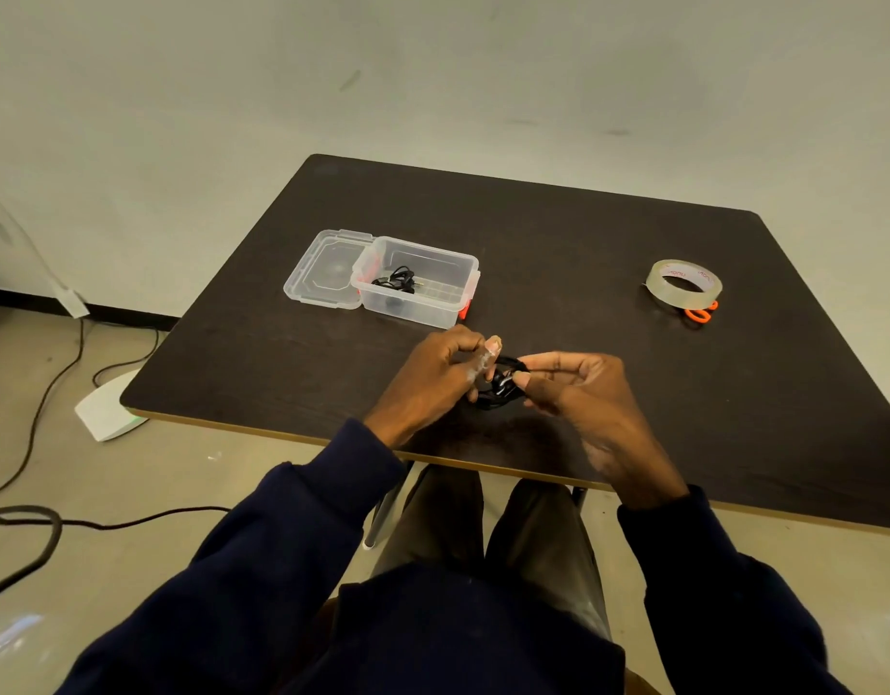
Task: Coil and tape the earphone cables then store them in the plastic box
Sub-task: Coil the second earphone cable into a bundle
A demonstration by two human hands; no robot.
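Your left hand and right hand both pinch the black earphone coil, half-hidden in your grip | scissors mostly behind tape roll

Blades of scissors hidden behind tape roll; only orange handles show. Coil of earphone cable largely covered by fingers of left hand and right hand. Black earphones in plastic box too small for detail. Right corner of table cut off by picture edge.

box left on table | lid left of box | tape roll right
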